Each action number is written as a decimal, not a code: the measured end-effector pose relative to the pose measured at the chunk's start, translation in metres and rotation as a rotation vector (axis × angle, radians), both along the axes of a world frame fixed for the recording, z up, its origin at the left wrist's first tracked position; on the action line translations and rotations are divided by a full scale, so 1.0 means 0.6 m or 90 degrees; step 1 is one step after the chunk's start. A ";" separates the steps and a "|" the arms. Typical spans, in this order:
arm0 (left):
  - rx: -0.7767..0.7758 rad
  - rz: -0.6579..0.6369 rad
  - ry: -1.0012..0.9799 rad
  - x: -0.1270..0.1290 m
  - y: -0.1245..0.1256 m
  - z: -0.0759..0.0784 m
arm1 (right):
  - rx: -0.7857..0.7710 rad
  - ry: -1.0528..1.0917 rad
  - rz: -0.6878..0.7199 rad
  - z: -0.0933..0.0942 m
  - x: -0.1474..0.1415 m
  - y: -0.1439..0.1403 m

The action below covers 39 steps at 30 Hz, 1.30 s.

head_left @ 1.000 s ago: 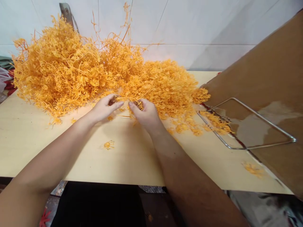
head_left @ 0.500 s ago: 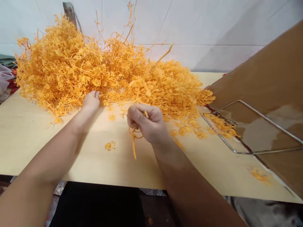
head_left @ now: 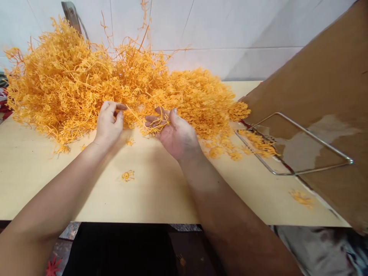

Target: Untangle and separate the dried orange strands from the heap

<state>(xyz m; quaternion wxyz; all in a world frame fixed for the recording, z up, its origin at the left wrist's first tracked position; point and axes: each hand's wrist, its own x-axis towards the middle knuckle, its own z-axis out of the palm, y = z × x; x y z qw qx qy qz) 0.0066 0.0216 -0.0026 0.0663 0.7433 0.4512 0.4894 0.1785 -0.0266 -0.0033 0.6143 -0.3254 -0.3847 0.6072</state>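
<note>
My left hand (head_left: 110, 122) is at the front of a big heap of tangled orange plastic sprigs (head_left: 63, 84). Its thumb and forefinger pinch the thin end of one orange plastic sprig (head_left: 156, 125). The rest of that sprig lies across the fingers of my right hand (head_left: 179, 136), which is turned palm up with the thumb over the piece. Behind my right hand, more small orange pieces (head_left: 201, 96) are piled in flatter, neater layers. One loose orange floret (head_left: 128, 175) lies on the table in front of my hands.
A pale wooden table (head_left: 143, 199) carries the heap against a white tiled wall (head_left: 230, 30). At the right leans a brown cardboard panel (head_left: 322, 92) with a bent metal wire frame (head_left: 319, 138) by its lower edge. Another orange piece (head_left: 301, 198) lies near the right table corner.
My right hand has turned from a closed grip to palm up, the sprig now across its fingers. My left hand has come out of the heap's edge toward it, pinching the sprig's end.
</note>
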 end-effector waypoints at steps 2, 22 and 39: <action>0.052 -0.043 0.008 0.009 -0.022 0.015 | 0.000 0.018 0.003 -0.002 0.002 0.003; -0.111 -0.152 0.033 0.049 -0.069 0.019 | 0.048 -0.041 -0.032 0.009 -0.005 -0.009; -0.455 -0.230 -0.333 0.048 -0.061 0.048 | 0.055 -0.175 -0.015 0.006 -0.019 -0.025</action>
